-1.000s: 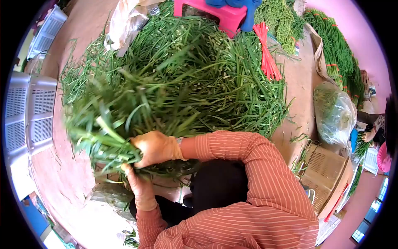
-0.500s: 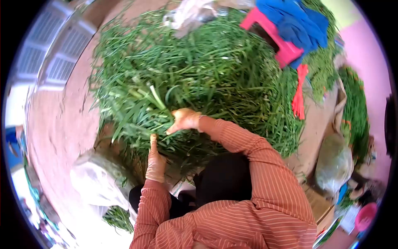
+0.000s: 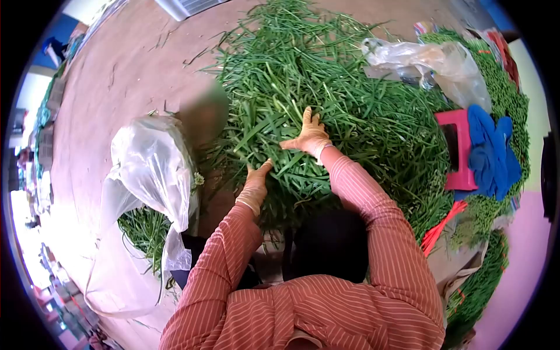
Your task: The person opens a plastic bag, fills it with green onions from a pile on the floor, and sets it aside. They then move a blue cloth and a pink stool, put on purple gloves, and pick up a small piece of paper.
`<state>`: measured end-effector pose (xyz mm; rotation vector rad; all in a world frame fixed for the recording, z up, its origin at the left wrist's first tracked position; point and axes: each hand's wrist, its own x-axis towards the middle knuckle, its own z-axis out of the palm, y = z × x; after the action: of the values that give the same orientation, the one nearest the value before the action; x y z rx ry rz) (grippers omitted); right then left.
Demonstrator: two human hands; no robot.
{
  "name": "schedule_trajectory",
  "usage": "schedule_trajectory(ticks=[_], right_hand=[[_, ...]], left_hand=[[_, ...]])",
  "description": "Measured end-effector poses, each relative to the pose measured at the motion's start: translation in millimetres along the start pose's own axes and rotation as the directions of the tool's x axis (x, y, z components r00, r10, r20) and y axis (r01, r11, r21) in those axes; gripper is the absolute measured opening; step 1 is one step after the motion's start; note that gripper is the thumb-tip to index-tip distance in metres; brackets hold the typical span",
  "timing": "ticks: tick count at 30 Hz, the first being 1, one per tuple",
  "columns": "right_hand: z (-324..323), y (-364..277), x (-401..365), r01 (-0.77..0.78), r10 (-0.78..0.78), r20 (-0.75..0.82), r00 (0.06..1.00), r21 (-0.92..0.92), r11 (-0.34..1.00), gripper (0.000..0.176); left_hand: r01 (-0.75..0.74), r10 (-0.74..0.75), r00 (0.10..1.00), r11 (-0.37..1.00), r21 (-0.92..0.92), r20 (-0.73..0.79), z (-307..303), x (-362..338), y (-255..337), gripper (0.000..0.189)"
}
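A large heap of long, flat green leaves (image 3: pixel 361 116), like garlic chives, lies on the ground in front of me. My right hand (image 3: pixel 310 139), in a thin yellowish glove, rests on the heap with thumb and fingers spread. At the heap's near left edge is my left hand (image 3: pixel 255 185), gloved the same way. Its thumb stands apart from the fingers, some of which are hidden beside the leaves. Loose leaves lie between both hands, and neither hand is closed round them.
On the left stands a clear plastic bag (image 3: pixel 153 154) with greens at its mouth. Another plastic bag (image 3: pixel 449 64) lies beyond the heap. A pink stool (image 3: pixel 461 175) with a blue cloth (image 3: pixel 496 157) and red strips (image 3: pixel 441 228) are at the right. A white crate (image 3: pixel 189 7) shows at the top.
My view has swung left, so the heap, stool and bags sit differently in it. My right hand's fingers have spread apart over the leaves; the left hand stays near the heap's edge.
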<state>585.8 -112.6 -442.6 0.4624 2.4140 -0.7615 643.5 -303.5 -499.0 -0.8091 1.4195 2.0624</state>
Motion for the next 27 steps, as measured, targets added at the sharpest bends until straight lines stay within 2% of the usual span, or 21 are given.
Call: schedule_trajectory(ticks=[1, 3, 4, 5, 7, 8, 9, 10, 11, 12, 13, 15, 17, 18, 19, 21, 22, 23, 24, 25, 27], right_hand=[[2.3, 3.4, 7.3, 0.014, -0.014, 0.007, 1.0, -0.007, 1.0, 0.125], [3.7, 18.3, 17.5, 0.132, -0.144, 0.058, 0.988, 0.174, 0.976, 0.119], [0.7, 22.9, 15.4, 0.178, -0.21, 0.069, 0.975, 0.316, 0.932, 0.107], [-5.1, 28.4, 3.2, 0.25, -0.406, 0.089, 0.91, 0.664, 0.705, 0.095], [-25.1, 24.3, -25.0, 0.166, -0.434, 0.172, 0.884, 0.753, 0.637, 0.074], [-44.6, 18.7, -58.6, 0.109, -0.441, 0.181, 0.879, 0.825, 0.554, 0.069], [-44.4, 25.0, -58.1, 0.148, -0.471, 0.151, 0.869, 0.83, 0.538, 0.068], [-65.0, 1.2, -98.4, -0.021, -0.456, 0.237, 0.858, 0.903, 0.43, 0.07], [-68.9, 2.1, -104.6, 0.051, -0.473, 0.213, 0.855, 0.873, 0.485, 0.074], [-63.7, 11.8, -99.3, 0.186, -0.506, 0.16, 0.848, 0.803, 0.566, 0.077], [-52.8, 24.1, -85.4, 0.172, -0.532, 0.201, 0.822, 0.803, 0.57, 0.084], [-36.8, 30.7, -75.2, 0.123, -0.346, 0.185, 0.92, 0.701, 0.703, 0.094], [-28.7, 21.4, -76.7, 0.006, -0.176, 0.27, 0.947, 0.53, 0.848, 0.103], [-20.8, 19.9, -75.2, -0.004, -0.103, 0.242, 0.965, 0.407, 0.914, 0.104], [1.6, 43.9, -50.1, 0.084, -0.179, 0.227, 0.957, 0.374, 0.924, 0.105], [9.0, 26.2, -60.0, 0.003, -0.027, 0.161, 0.987, 0.148, 0.989, 0.111], [10.8, 15.0, -68.0, -0.034, 0.021, 0.122, 0.992, 0.11, 0.993, 0.113], [8.5, 6.9, -72.6, -0.073, 0.067, 0.077, 0.995, 0.074, 0.995, 0.115], [14.4, 13.8, -66.3, -0.048, 0.046, 0.03, 0.999, 0.091, 0.995, 0.115], [24.3, 23.5, -57.2, 0.034, -0.032, -0.09, 0.995, 0.028, 0.999, 0.104], [16.7, 19.3, -56.3, -0.044, 0.045, 0.024, 0.999, -0.038, 0.998, 0.094]], left_hand=[[-0.077, 0.074, 0.995, 0.996, 0.043, 0.062, -0.2, 3.1, -4.2, 0.092], [-0.109, 0.108, 0.988, 0.994, 0.004, 0.115, 31.6, -35.0, 17.6, 0.078], [-0.176, 0.168, 0.97, 0.984, 0.034, 0.174, 37.6, -38.4, 15.7, 0.077], [-0.248, 0.229, 0.945, 0.967, 0.058, 0.233, 43.6, -41.6, 14.4, 0.076], [-0.421, 0.363, 0.903, 0.857, 0.296, 0.231, 60.8, -44.7, 1.4, 0.065], [-0.59, 0.514, 0.802, 0.603, 0.536, 0.305, 66.8, -45.0, -2.9, 0.065], [-0.653, 0.599, 0.686, 0.258, 0.712, 0.413, 72.3, -44.1, -4.4, 0.065], [-0.532, 0.495, 0.79, 0.263, 0.805, 0.361, 81.7, -54.6, -1.9, 0.064], [-0.408, 0.386, 0.874, 0.254, 0.877, 0.295, 95.0, -67.8, 8.3, 0.064], [-0.35, 0.232, 0.929, 0.29, 0.891, 0.289, 105.7, -79.5, 22.0, 0.062], [-0.288, 0.067, 0.957, 0.315, 0.904, 0.282, 110.4, -86.7, 29.9, 0.061], [-0.343, 0.055, 0.937, 0.319, 0.883, 0.344, 104.9, -85.3, 6.3, 0.056], [-0.458, 0.105, 0.887, 0.333, 0.824, 0.45, 90.4, -71.5, -27.0, 0.053], [-0.434, 0.018, 0.885, 0.389, 0.812, 0.465, 82.6, -75.7, -22.8, 0.051], [-0.424, -0.127, 0.872, 0.289, 0.859, 0.473, 78.2, -75.4, -17.6, 0.066], [-0.462, -0.145, 0.832, 0.351, 0.815, 0.535, 64.5, -72.1, -18.5, 0.071], [-0.534, -0.156, 0.78, 0.341, 0.774, 0.606, 60.9, -70.8, -17.8, 0.08], [-0.475, -0.203, 0.799, 0.364, 0.801, 0.566, 56.8, -69.8, -25.3, 0.085], [-0.502, -0.219, 0.773, 0.363, 0.785, 0.595, 53.9, -80.0, -23.5, 0.086], [-0.53, -0.229, 0.748, 0.36, 0.768, 0.623, 51.3, -91.0, -18.5, 0.087], [-0.605, -0.319, 0.707, 0.189, 0.774, 0.631, 53.5, -117.8, -2.7, 0.085]])
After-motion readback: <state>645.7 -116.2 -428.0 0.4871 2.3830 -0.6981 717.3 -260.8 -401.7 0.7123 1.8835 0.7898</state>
